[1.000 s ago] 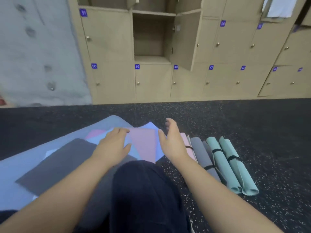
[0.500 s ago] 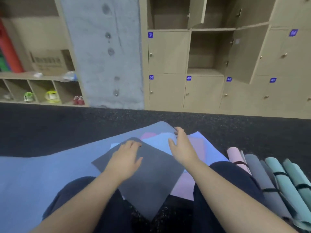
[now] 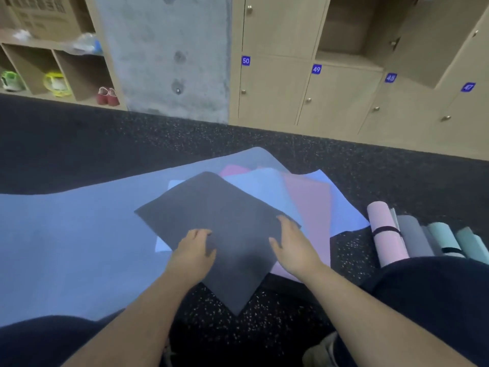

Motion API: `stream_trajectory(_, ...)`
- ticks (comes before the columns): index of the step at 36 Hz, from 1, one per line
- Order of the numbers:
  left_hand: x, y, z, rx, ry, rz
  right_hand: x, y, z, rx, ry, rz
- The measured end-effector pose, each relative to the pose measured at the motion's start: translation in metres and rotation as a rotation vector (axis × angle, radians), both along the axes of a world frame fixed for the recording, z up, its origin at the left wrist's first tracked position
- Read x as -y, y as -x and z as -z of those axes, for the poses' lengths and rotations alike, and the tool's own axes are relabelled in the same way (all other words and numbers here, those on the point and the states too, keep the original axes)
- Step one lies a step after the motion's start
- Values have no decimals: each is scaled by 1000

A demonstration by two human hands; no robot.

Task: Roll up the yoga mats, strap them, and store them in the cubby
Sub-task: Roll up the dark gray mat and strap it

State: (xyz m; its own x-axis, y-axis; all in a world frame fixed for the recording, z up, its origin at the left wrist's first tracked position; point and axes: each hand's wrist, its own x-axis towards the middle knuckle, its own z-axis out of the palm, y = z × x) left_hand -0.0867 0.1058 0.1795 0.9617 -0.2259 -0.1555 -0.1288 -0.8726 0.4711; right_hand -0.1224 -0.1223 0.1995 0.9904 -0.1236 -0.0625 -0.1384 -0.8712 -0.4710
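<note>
A dark grey mat (image 3: 219, 223) lies flat on top of a fanned pile, one corner pointing toward me. My left hand (image 3: 194, 251) rests on its left part with the fingers bent. My right hand (image 3: 291, 245) lies on its right edge, fingers relaxed. Under it show a light blue mat (image 3: 264, 186), a pink mat (image 3: 312, 205) and a large blue mat (image 3: 66, 234) spread to the left. At the right lie rolled, strapped mats: a pink roll (image 3: 385, 231), a grey roll (image 3: 415, 237) and teal rolls (image 3: 449, 239).
Wooden lockers (image 3: 275, 88) line the far wall; an open cubby (image 3: 352, 27) stands above number 49 with its door swung right. A concrete pillar (image 3: 169, 54) and a shoe shelf (image 3: 53, 75) are at the left. The floor (image 3: 397, 181) is dark speckled rubber. My knees frame the bottom.
The view has swung left and down. Both hands have slid toward me across the dark grey mat, which now lies nearer me with its corner over the bare floor.
</note>
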Motion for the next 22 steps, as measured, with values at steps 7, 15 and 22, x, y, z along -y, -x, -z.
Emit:
stream_trajectory(7,-8,-5,63,-152,-25,-16,-17,-19,48,-110,64,-33)
stream_trajectory(15,1,-10,128,-357,-12,-22,-27,-33,105,-220,107,-76)
stream_trajectory(22,11,-13,173,-542,-50,-79,-25,-45,154,-360,104,-103)
